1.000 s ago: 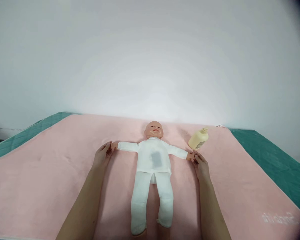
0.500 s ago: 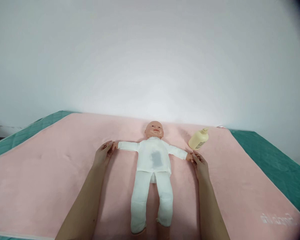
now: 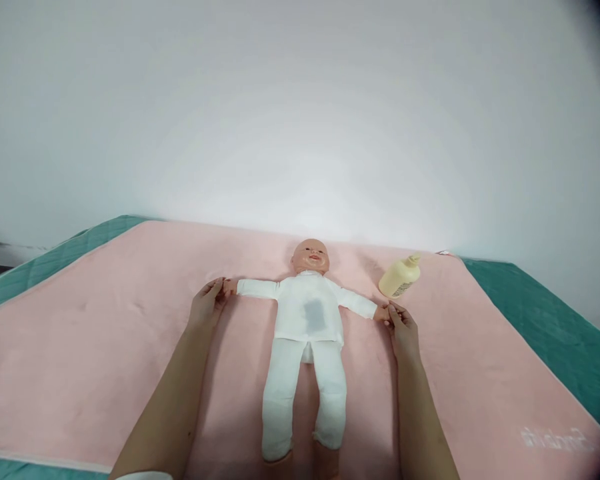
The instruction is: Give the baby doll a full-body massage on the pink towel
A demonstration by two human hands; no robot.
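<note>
A baby doll [image 3: 309,310] with a white cloth body lies on its back, its arms stretched out to both sides. A grey patch shows on its chest, and its feet run off the bottom of the view. At the left, my left hand [image 3: 207,303] pinches the doll's small hand between thumb and fingers. My right hand [image 3: 403,328] grips the doll's other hand in the same way. Just beyond my right hand is a pale yellow pump bottle [image 3: 400,276], tilted to the right in the view.
A pink mat [image 3: 80,360] lies under the doll, with white lettering at its lower right. Green quilted cloth [image 3: 545,313] shows past its edges. Behind it rises a plain white wall [image 3: 300,120].
Both hands keep their hold on the doll's hands. The whole scene has shifted only slightly in view, and a bit of white sleeve now shows at my left forearm.
</note>
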